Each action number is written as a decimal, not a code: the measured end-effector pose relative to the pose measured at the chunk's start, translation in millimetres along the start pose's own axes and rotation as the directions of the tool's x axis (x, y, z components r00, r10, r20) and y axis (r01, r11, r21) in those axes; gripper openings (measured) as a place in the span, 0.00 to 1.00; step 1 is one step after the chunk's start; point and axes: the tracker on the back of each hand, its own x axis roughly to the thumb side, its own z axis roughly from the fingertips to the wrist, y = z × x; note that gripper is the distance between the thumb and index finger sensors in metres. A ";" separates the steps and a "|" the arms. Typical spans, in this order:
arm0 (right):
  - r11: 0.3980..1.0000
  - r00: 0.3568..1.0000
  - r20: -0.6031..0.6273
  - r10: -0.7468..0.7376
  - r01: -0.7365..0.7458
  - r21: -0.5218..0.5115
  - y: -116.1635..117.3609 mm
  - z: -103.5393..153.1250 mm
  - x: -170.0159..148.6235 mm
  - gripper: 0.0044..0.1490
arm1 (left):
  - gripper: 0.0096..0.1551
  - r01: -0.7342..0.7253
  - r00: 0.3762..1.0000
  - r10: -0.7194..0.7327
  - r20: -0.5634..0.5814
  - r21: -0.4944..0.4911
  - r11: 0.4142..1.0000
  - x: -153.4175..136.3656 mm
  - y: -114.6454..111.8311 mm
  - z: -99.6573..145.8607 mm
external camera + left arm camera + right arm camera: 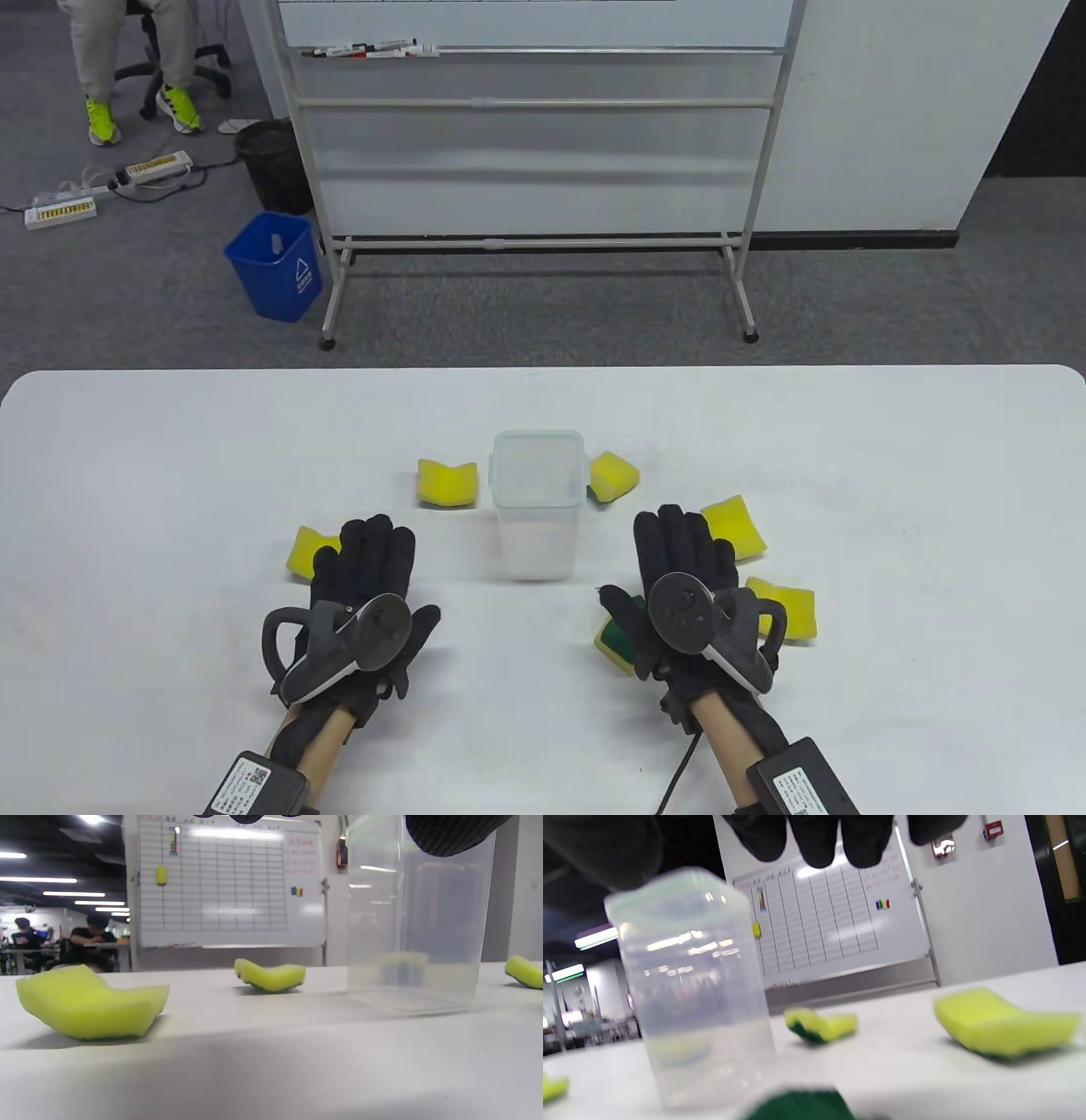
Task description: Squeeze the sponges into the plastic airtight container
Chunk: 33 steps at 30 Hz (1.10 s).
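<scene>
The clear container stood open and empty mid-tabletop, yellow sponges around it. Both hands' fingers lay spread, holding nothing. Only the right wrist view showed a green sponge underside.

My left hand wears a black knitted sensor glove covering every finger. Strapped to its back is a dark grey tracker with a round disc face, a light grey lower band and a looped ring at the outer side. My right hand wears a matching black glove and a matching tracker with a round disc face. Bare skin shows on both forearms past the glove cuffs. Each forearm carries a black rectangular module with a white printed label; the right forearm module is matched. A black cable runs along the right wrist.
</scene>
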 end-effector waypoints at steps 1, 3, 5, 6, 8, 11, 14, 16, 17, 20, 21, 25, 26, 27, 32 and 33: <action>0.999 0.999 0.011 -0.031 0.031 -0.029 -8.4 -6.7 7.7 0.59 | 0.54 0.002 1.000 -0.002 0.000 0.001 1.000 0.5 0.7 0.3; 0.998 0.997 0.033 -0.063 0.063 -0.017 -18.9 -20.6 21.7 0.57 | 0.53 0.001 1.000 -0.001 0.002 0.004 1.000 1.5 1.2 0.6; 0.997 0.996 0.047 -0.076 0.075 0.013 -22.9 -35.8 35.6 0.55 | 0.53 -0.008 1.000 0.008 0.003 0.008 1.000 2.5 1.5 1.0; 0.997 0.996 0.050 -0.079 0.078 0.029 -22.4 -43.9 42.2 0.54 | 0.53 -0.012 1.000 0.012 0.004 0.008 1.000 2.7 1.8 1.6; 0.994 0.997 0.033 -0.072 0.069 0.086 -13.4 -64.0 56.1 0.51 | 0.52 -0.023 1.000 0.023 0.007 0.009 1.000 2.7 2.7 3.7; 0.986 0.997 0.002 -0.077 0.076 0.150 5.1 -80.0 66.5 0.47 | 0.52 -0.041 0.999 0.041 0.008 0.010 0.999 1.5 4.4 5.4; 0.973 0.998 -0.037 -0.043 0.050 0.226 23.4 -87.4 68.9 0.47 | 0.52 -0.061 0.998 0.061 0.008 0.017 0.998 0.4 5.9 6.8; 0.976 0.995 -0.051 -0.083 0.091 0.198 29.2 -86.1 67.6 0.47 | 0.52 -0.068 0.998 0.068 0.007 0.017 0.998 -0.1 6.7 6.9; 0.978 0.993 -0.062 -0.100 0.110 0.179 29.9 -85.4 67.3 0.46 | 0.52 -0.070 0.998 0.070 0.007 0.018 0.997 -0.4 7.1 6.8; 0.968 0.987 -0.090 -0.136 0.151 0.199 32.4 -79.3 68.3 0.46 | 0.52 -0.087 0.996 0.087 -0.001 0.021 0.996 -2.0 7.8 6.8; 0.970 0.986 -0.091 -0.140 0.155 0.187 32.1 -77.2 69.5 0.46 | 0.52 -0.091 0.996 0.091 -0.002 0.022 0.996 -2.4 8.0 6.9; 0.969 0.987 -0.080 -0.140 0.154 0.195 28.9 -65.5 78.7 0.45 | 0.51 -0.103 0.995 0.103 -0.004 0.028 0.994 -3.7 9.3 7.6; 0.968 0.987 -0.074 -0.144 0.156 0.195 28.2 -61.3 82.2 0.45 | 0.51 -0.106 0.994 0.106 -0.005 0.029 0.994 -3.8 9.3 7.7; 0.969 0.987 -0.065 -0.145 0.155 0.194 28.0 -57.5 84.9 0.45 | 0.51 -0.108 0.994 0.108 -0.004 0.030 0.994 -3.7 9.1 7.8; 0.960 0.990 -0.020 -0.143 0.143 0.240 20.4 -48.6 98.2 0.44 | 0.51 -0.128 0.992 0.129 -0.005 0.031 0.991 -5.0 8.3 8.2; 0.958 0.989 -0.016 -0.148 0.148 0.246 19.5 -47.7 99.6 0.44 | 0.51 -0.132 0.991 0.132 -0.005 0.032 0.991 -5.3 8.4 8.2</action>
